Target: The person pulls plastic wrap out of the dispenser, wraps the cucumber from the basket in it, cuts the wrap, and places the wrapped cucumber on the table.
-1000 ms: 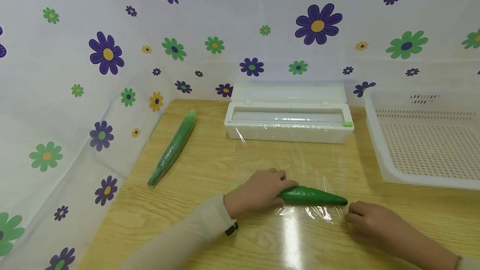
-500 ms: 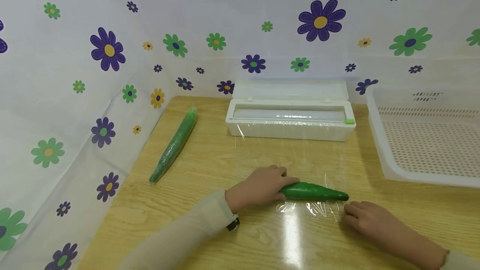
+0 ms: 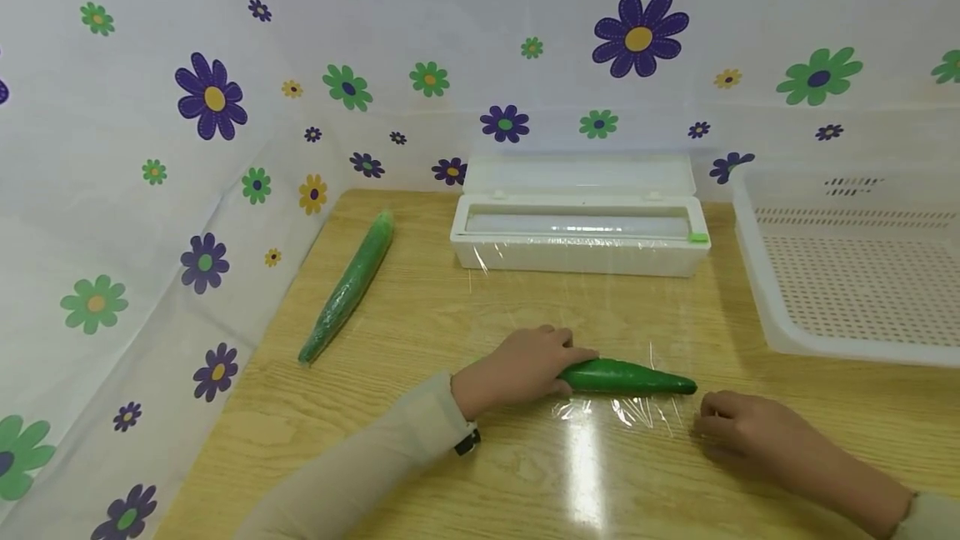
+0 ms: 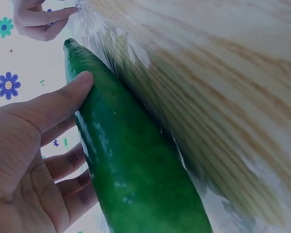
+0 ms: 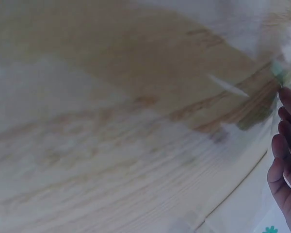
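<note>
A green cucumber (image 3: 626, 377) lies sideways on a sheet of clear cling film (image 3: 633, 413) spread over the table. My left hand (image 3: 521, 373) holds it around the middle, thumb on the near side in the left wrist view, where the cucumber (image 4: 131, 160) fills the centre; the hand covers much of its left part in the head view. Just beyond the pointed tip, my right hand (image 3: 750, 432) pinches the film's right edge between thumb and finger. The film runs back to a white dispenser box (image 3: 577, 255) whose lid stands up, with a roll inside.
Another cucumber (image 3: 348, 286), which looks wrapped in film, lies at the left of the wooden table (image 3: 300, 457). A white perforated basket (image 3: 772, 323) stands at the right. Flower-printed sheeting (image 3: 420, 15) borders the table at the back and left.
My right hand has shifted slightly right of the cucumber's tip, still pinching the film. The left hand keeps its hold. The head view has tilted a little.
</note>
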The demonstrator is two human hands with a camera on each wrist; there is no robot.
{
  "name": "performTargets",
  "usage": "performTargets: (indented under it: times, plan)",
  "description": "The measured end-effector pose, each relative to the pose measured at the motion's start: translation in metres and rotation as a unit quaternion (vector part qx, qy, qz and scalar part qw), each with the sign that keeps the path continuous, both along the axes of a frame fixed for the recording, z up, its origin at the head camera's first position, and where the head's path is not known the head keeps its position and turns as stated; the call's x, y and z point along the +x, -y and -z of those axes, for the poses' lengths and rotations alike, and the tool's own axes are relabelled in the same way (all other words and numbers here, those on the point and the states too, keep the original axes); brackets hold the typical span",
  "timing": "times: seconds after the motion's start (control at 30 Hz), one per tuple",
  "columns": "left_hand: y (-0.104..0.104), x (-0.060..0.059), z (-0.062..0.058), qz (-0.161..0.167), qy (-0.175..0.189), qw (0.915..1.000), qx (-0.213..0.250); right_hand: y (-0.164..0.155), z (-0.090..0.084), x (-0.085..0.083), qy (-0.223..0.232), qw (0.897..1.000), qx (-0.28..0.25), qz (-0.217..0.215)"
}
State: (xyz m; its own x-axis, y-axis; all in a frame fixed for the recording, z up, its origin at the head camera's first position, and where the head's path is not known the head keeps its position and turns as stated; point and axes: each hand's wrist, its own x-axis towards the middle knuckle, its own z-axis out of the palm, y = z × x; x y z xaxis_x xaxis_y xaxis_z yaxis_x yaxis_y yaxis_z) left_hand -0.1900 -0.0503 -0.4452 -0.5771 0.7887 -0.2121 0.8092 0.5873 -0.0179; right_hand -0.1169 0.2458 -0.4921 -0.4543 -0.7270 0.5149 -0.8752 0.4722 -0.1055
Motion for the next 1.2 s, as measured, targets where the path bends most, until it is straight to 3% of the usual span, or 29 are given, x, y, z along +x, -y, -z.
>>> performTargets:
  times: [0.17, 0.3, 0.6, 0.8, 0.9, 1.03, 1.2]
  plan:
    - [0.001, 0.001, -0.002, 0.002, -0.003, 1.0000, -0.001, 0.007, 0.005, -0.004, -0.051, 0.998, 0.027, -0.019]
    - [0.000, 0.002, -0.001, 0.000, -0.003, 1.0000, -0.002, 0.010, 0.003, -0.003, -0.081, 0.995, 0.052, -0.007]
    - [0.000, 0.001, -0.002, 0.003, -0.005, 1.0000, -0.002, 0.015, -0.026, -0.011, 0.005, 1.000, 0.018, 0.025]
    - [-0.001, 0.002, -0.006, 0.002, 0.002, 1.0000, -0.003, 0.013, -0.041, -0.028, 0.012, 1.000, 0.010, 0.023]
    - [-0.002, 0.002, -0.007, 0.001, 0.007, 1.0000, -0.003, 0.013, -0.044, -0.035, 0.010, 0.999, 0.025, 0.041]
    - [-0.002, 0.001, -0.006, 0.002, 0.003, 0.9999, -0.009, 0.017, -0.046, -0.042, 0.041, 0.994, 0.058, 0.083]
    - [-0.002, 0.001, -0.005, 0.004, -0.003, 0.9999, -0.014, 0.025, -0.045, -0.048, 0.096, 0.978, 0.119, 0.141]
